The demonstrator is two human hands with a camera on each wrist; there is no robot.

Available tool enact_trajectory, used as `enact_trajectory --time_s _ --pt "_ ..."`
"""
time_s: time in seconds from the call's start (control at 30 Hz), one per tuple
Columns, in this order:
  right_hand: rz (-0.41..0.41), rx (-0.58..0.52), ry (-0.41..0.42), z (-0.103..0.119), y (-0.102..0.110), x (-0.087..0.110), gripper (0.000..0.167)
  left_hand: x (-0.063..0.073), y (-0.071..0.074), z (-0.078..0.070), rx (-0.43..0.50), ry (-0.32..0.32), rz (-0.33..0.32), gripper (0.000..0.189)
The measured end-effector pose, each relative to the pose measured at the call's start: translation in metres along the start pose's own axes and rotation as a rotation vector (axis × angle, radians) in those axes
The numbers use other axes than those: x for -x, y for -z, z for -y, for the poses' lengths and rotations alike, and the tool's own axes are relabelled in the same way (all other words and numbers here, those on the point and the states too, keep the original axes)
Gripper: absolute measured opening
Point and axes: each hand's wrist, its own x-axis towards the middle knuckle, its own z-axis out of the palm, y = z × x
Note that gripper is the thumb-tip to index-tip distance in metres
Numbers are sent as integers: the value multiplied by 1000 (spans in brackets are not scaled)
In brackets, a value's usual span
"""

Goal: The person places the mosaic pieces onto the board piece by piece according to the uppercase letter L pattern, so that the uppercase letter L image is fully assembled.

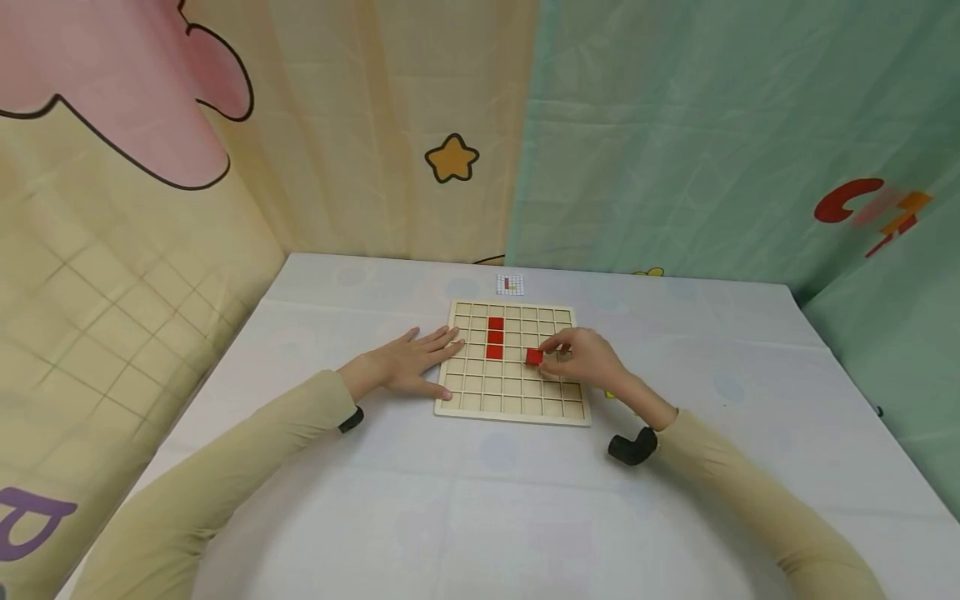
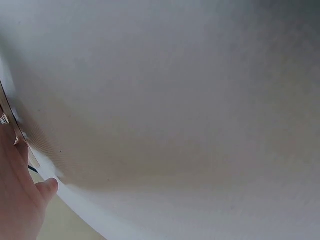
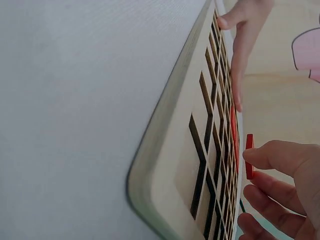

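A pale wooden grid board lies on the table, with three red square tiles in one column, left of its middle. My left hand lies spread at the board's left edge, fingers reaching onto it and the thumb near the lower left corner. Over the right half of the grid, my right hand pinches another red square tile between thumb and fingertips. Seen edge-on in the right wrist view, that held tile stands off the grid surface. The left wrist view catches only part of the left hand.
Behind the board lies a small card printed with a grid and coloured marks. A bit of yellow shows beside the board, partly hidden under the right wrist. White cloth covers the table, and patterned curtains hang around it.
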Motion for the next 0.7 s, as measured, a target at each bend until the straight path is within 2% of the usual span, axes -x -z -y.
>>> enact_trajectory --time_s 0.7 --pt "70 -14 33 37 -26 -21 24 -1 -1 0 7 10 6 96"
